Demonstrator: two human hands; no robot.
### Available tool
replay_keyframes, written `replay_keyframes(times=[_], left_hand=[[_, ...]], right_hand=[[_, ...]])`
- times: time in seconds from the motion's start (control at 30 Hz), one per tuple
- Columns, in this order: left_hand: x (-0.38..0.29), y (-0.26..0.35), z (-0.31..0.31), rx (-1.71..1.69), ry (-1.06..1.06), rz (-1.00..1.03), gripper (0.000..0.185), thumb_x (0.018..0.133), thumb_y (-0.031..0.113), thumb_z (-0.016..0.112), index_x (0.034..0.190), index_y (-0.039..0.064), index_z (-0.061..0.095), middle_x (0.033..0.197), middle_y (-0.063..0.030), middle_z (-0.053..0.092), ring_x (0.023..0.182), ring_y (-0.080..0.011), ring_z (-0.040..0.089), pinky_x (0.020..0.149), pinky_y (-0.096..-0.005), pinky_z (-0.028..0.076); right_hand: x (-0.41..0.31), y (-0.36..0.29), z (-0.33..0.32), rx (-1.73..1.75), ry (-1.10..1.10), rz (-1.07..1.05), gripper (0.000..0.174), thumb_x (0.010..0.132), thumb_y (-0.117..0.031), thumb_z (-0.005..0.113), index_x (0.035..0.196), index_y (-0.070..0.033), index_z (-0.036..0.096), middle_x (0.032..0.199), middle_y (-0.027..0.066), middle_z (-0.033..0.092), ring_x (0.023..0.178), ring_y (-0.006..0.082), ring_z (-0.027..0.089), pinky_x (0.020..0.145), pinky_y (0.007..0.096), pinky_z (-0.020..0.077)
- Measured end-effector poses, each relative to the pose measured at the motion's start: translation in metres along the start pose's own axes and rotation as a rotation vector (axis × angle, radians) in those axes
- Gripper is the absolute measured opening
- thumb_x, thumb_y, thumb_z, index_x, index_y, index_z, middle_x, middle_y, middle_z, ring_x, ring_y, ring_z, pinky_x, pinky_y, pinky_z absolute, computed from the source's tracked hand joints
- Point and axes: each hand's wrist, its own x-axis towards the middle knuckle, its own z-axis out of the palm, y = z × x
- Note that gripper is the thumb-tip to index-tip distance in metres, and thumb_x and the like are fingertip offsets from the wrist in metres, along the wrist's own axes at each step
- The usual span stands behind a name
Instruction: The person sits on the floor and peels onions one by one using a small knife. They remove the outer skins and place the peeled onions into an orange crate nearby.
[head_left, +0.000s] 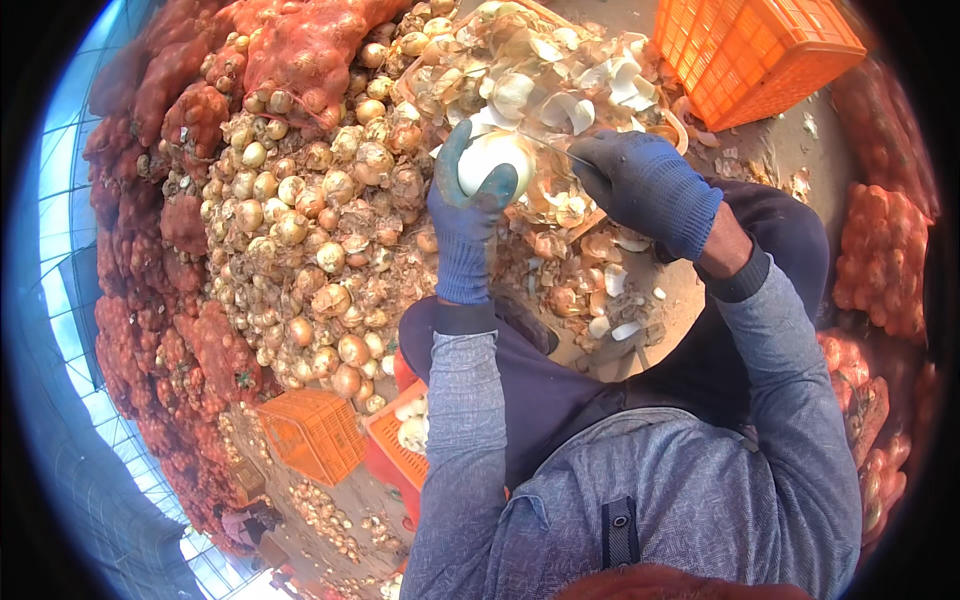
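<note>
A white peeled onion (491, 161) rests in the fingers of my left hand (469, 199), which wears a blue work glove with a dark coated palm. My right hand (637, 180), gloved the same way, grips a thin-bladed knife (545, 142). Its narrow blade points left toward the upper side of the onion; whether it touches is hard to tell. Beneath both hands lies a heap of onion skins (517, 82), pale and papery, spilling over an orange crate. The knife's handle is hidden inside my right fist.
Unpeeled onions (300, 225) form a large pile at the left. Red mesh sacks (292, 60) of onions stand beyond it and along the right (881, 259). An orange crate (757, 60) stands at upper right, another (311, 435) at lower left. A crate (394, 431) beside my left leg holds peeled onions.
</note>
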Motion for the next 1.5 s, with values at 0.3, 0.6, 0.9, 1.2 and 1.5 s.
replay_keyframes(times=[0.3,0.6,0.9,1.2,1.5], left_hand=[[-0.004,-0.009,0.003,-0.230,0.061,-0.038,0.095,0.089,0.050,0.087,0.159,-0.002,0.049,0.144,-0.0180,0.060,0.125,-0.0278,0.067,0.102,-0.0394,0.059],[-0.005,0.001,0.014,-0.104,0.093,-0.065,0.085,0.092,0.038,0.089,0.157,-0.002,0.051,0.148,-0.0154,0.059,0.129,-0.0248,0.064,0.105,-0.0374,0.058],[-0.001,0.013,0.021,-0.219,0.057,-0.298,0.075,0.090,0.016,0.087,0.154,-0.003,0.053,0.145,-0.0158,0.061,0.128,-0.0236,0.064,0.105,-0.0365,0.058],[-0.011,0.009,0.006,-0.264,-0.117,-0.226,0.085,0.090,0.040,0.084,0.158,0.000,0.051,0.145,-0.0180,0.058,0.125,-0.0292,0.066,0.100,-0.0398,0.063],[-0.013,0.012,-0.004,-0.089,-0.215,-0.166,0.096,0.084,0.042,0.089,0.161,0.002,0.048,0.149,-0.0172,0.059,0.131,-0.0294,0.064,0.108,-0.0428,0.057]], right_hand=[[-0.015,-0.016,0.023,-0.229,0.034,-0.039,0.016,0.097,-0.019,0.070,0.105,-0.006,0.067,0.089,0.0154,0.069,0.080,0.0345,0.075,0.069,0.0463,0.0590],[-0.009,-0.021,0.044,-0.145,-0.064,0.173,0.017,0.093,-0.010,0.068,0.108,-0.002,0.068,0.097,0.0186,0.072,0.085,0.0383,0.077,0.073,0.0489,0.0606],[0.012,0.010,0.023,-0.274,-0.222,0.057,0.011,0.094,-0.009,0.066,0.096,-0.002,0.073,0.088,0.0226,0.075,0.086,0.0377,0.078,0.076,0.0489,0.0622],[0.023,0.035,0.003,0.590,-0.116,0.497,0.043,0.106,-0.032,0.060,0.100,0.008,0.074,0.076,0.0104,0.074,0.067,0.0170,0.071,0.064,0.0372,0.0594],[0.015,0.013,0.013,0.739,-0.022,0.154,0.045,0.097,-0.038,0.079,0.118,0.001,0.078,0.092,0.0106,0.077,0.077,0.0133,0.071,0.069,0.0294,0.0573]])
